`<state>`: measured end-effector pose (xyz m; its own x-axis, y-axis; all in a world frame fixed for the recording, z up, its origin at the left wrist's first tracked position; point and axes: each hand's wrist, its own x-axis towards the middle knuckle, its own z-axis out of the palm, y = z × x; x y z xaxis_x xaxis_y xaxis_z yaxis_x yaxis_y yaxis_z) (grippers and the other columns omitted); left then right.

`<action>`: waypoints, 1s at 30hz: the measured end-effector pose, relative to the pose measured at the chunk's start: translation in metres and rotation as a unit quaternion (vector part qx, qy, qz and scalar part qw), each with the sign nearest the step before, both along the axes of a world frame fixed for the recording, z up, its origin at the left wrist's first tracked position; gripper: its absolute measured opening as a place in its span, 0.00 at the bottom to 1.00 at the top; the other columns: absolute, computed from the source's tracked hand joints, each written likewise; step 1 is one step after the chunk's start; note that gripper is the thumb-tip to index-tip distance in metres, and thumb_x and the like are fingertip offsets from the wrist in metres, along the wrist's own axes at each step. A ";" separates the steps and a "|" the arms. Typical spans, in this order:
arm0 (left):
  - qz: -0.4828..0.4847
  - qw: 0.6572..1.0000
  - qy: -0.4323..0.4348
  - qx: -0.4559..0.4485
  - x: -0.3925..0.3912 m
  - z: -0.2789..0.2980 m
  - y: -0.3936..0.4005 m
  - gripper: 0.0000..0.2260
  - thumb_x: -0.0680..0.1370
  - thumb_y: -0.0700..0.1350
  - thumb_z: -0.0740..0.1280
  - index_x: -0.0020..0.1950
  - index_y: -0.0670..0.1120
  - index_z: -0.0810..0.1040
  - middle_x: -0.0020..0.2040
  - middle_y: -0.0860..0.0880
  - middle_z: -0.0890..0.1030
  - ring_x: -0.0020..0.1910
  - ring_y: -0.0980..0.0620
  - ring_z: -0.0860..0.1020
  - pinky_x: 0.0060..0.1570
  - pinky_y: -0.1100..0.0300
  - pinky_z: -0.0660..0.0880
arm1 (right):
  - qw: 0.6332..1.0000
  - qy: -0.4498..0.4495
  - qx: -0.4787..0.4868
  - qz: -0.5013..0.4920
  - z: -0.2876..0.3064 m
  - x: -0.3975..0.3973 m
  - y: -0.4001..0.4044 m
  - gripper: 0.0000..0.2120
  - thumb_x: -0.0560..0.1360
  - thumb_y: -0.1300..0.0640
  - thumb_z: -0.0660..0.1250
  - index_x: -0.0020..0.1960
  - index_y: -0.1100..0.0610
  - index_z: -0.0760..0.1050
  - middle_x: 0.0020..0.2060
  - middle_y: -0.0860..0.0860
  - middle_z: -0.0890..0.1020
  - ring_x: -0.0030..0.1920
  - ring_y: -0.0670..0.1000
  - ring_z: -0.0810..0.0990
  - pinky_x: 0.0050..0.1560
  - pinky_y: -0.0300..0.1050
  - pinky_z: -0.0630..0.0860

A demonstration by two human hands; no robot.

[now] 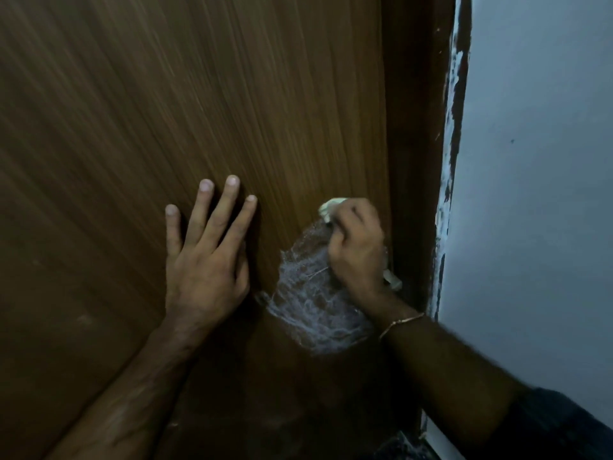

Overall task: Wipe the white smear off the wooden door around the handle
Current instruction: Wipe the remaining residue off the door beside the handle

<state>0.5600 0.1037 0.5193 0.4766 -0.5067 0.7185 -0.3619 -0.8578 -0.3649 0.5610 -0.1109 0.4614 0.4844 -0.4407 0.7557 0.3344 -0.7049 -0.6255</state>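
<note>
The wooden door (199,94) is braced by the left hand (205,260), laid flat with fingers spread, seemingly to steady it. A pale cloth (330,209) is gripped in the right hand's (356,254) curled fingers against the white smear (311,303) near the door's right edge; the handle cannot be made out.

Wood, paint and a soft cloth

The door (232,94) is brown wood with thin lines running down it and a soft shine. The white smear (308,303) looks chalky and streaky. The cloth (330,207) looks soft and pale. The wall (530,161) is flat, dull blue-grey paint. The door frame (414,127) is dark wood, with rough white paint patches on its edge.
</note>
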 end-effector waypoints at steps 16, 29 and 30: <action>-0.008 1.000 0.003 -0.003 0.000 0.002 0.002 0.32 0.78 0.44 0.63 0.81 0.52 0.57 0.83 0.50 0.50 0.82 0.47 0.46 0.76 0.46 0.34 | 0.979 -0.038 -0.184 0.084 -0.028 -0.008 0.026 0.07 0.72 0.70 0.68 0.48 0.63 0.82 0.49 0.57 0.81 0.51 0.55 0.76 0.56 0.39 0.70; 0.000 1.000 -0.012 -0.012 -0.001 -0.002 -0.001 0.36 0.75 0.43 0.67 0.81 0.51 0.58 0.83 0.50 0.51 0.81 0.47 0.46 0.77 0.44 0.36 | 0.942 -0.036 -0.286 0.172 -0.014 -0.005 0.039 0.06 0.71 0.68 0.73 0.47 0.63 0.82 0.50 0.57 0.82 0.52 0.57 0.78 0.55 0.42 0.74; -0.001 1.000 -0.010 -0.011 -0.002 -0.003 -0.001 0.36 0.75 0.43 0.67 0.81 0.51 0.58 0.83 0.49 0.51 0.81 0.46 0.46 0.77 0.44 0.36 | 0.910 -0.047 -0.362 0.199 -0.019 -0.008 0.042 0.05 0.72 0.66 0.72 0.48 0.63 0.82 0.51 0.57 0.82 0.52 0.58 0.79 0.54 0.45 0.76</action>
<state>0.5581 0.1025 0.5164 0.4610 -0.4925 0.7382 -0.3569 -0.8645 -0.3538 0.5534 -0.0686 0.4419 0.4149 0.3845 0.8246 0.6806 -0.7327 -0.0008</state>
